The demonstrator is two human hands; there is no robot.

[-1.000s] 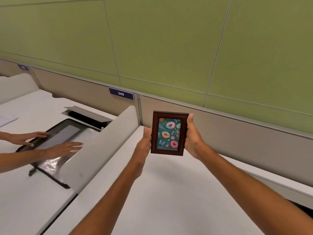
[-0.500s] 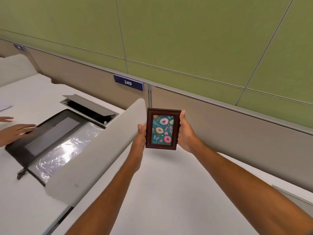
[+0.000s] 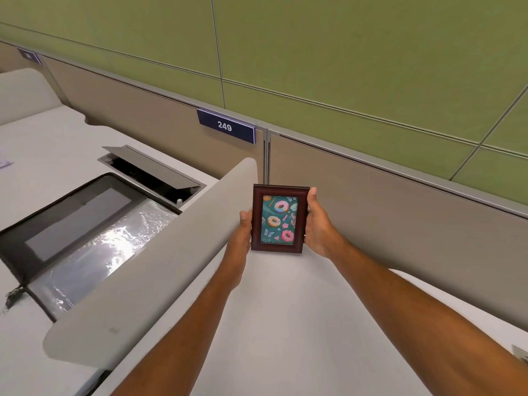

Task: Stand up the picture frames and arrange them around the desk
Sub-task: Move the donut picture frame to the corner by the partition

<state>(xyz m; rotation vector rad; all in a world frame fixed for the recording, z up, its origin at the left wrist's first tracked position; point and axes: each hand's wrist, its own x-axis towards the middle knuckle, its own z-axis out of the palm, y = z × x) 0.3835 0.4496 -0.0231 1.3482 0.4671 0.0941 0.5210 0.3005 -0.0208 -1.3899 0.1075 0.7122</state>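
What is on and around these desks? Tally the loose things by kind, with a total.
Picture frames: 1, upright between both hands
Zip folders lying open: 1
Number signs on the partition: 2, one reading 249, one unreadable
Total: 4

Green wall panels (image 3: 343, 52) over tan partition (image 3: 400, 201) — white desk (image 3: 280, 324), grey divider (image 3: 160, 267).

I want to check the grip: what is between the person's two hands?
In the head view, only the small dark brown wooden picture frame lies between the left hand and right hand, held upright.
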